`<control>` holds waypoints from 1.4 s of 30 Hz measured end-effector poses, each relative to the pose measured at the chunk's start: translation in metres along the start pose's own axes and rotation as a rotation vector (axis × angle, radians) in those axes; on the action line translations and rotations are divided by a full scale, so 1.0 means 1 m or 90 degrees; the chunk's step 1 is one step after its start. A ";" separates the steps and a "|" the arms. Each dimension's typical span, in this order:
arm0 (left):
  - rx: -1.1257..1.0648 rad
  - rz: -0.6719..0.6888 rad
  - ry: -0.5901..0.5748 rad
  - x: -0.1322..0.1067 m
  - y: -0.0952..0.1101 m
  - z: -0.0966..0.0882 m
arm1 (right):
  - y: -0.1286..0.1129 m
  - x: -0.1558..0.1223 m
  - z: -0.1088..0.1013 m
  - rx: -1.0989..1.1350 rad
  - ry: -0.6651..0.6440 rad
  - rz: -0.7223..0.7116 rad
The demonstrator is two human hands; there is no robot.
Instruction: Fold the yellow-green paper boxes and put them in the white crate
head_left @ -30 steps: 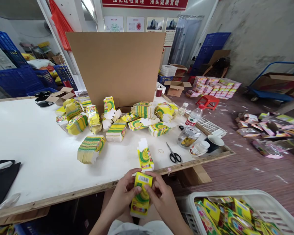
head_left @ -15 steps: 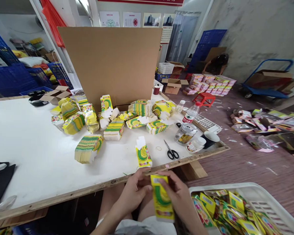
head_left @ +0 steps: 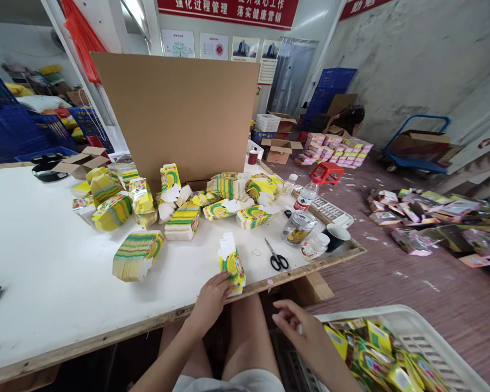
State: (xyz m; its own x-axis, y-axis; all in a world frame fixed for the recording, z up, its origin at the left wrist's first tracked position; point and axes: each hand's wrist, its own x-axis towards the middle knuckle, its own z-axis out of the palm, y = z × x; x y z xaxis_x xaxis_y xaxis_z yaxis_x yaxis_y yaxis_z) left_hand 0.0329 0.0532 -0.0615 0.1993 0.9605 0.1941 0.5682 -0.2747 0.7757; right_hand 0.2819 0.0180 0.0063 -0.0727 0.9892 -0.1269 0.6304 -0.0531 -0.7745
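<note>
My left hand (head_left: 211, 301) reaches onto the front edge of the white table (head_left: 44, 261) and its fingers close on a small stack of flat yellow-green cartons (head_left: 231, 264). My right hand (head_left: 300, 329) hovers open and empty over my lap, just left of the white basket (head_left: 424, 332) filled with folded yellow-green boxes (head_left: 375, 354). Bundles of the same flat cartons (head_left: 136, 253) lie scattered over the table's middle in front of a tall cardboard sheet (head_left: 179, 109).
Scissors (head_left: 276, 257), a glass jar (head_left: 296, 227), a dark cup (head_left: 337, 235) and a water bottle (head_left: 306, 196) stand at the table's right end. Pink packs (head_left: 416, 223) litter the floor, with a red stool (head_left: 325, 172), a blue cart (head_left: 416, 144) and blue crates (head_left: 12, 128) around.
The folded box that both hands held is gone from them. My left hand has moved up to the carton stack on the table edge; my right hand has opened beside the basket.
</note>
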 end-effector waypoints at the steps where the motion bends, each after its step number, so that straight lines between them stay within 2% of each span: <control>1: 0.016 0.003 -0.004 -0.002 -0.002 0.001 | -0.008 0.005 0.009 0.021 -0.012 -0.011; 3: 0.039 0.010 -0.005 -0.007 -0.005 0.002 | -0.019 0.014 0.022 0.063 -0.018 -0.020; 6: 0.054 0.030 -0.002 -0.013 -0.007 0.002 | -0.022 0.026 0.038 0.162 0.000 -0.005; 10: 0.035 0.062 0.017 -0.022 0.001 0.006 | -0.010 0.039 0.069 0.294 0.047 0.043; 14: -0.024 0.119 0.023 -0.042 0.016 0.011 | 0.004 0.035 0.094 0.361 0.062 0.063; 17: -0.080 0.131 0.046 -0.054 0.026 0.011 | 0.006 0.022 0.093 0.440 0.068 0.080; 19: -0.231 0.052 0.115 -0.055 0.032 0.005 | 0.002 0.013 0.087 0.522 0.064 0.095; 21: -0.479 -0.067 0.165 -0.049 0.039 -0.004 | -0.006 0.006 0.083 0.590 0.040 0.106; 23: -0.705 -0.166 0.137 -0.040 0.047 -0.013 | -0.015 0.000 0.085 0.619 -0.009 0.106; 26: -0.869 -0.253 0.030 -0.034 0.059 -0.025 | -0.026 -0.005 0.094 0.652 -0.076 0.092; 29: -0.914 -0.270 -0.035 -0.037 0.067 -0.031 | -0.036 -0.008 0.099 0.697 -0.093 0.090; 32: -0.922 -0.256 -0.051 -0.043 0.070 -0.035 | -0.043 -0.009 0.097 0.741 -0.107 0.091; 36: -0.897 -0.234 -0.024 -0.043 0.072 -0.038 | -0.044 -0.008 0.094 0.734 -0.134 0.088; 42: -0.825 -0.210 0.044 -0.039 0.066 -0.031 | -0.044 -0.009 0.091 0.544 -0.096 -0.007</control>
State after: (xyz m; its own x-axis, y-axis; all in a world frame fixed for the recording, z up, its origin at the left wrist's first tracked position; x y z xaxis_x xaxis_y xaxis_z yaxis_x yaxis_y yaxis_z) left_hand 0.0379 -0.0007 0.0009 0.1375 0.9843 -0.1111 -0.5879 0.1714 0.7906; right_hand 0.1840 -0.0006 -0.0148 -0.2146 0.9651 -0.1502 -0.1627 -0.1869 -0.9688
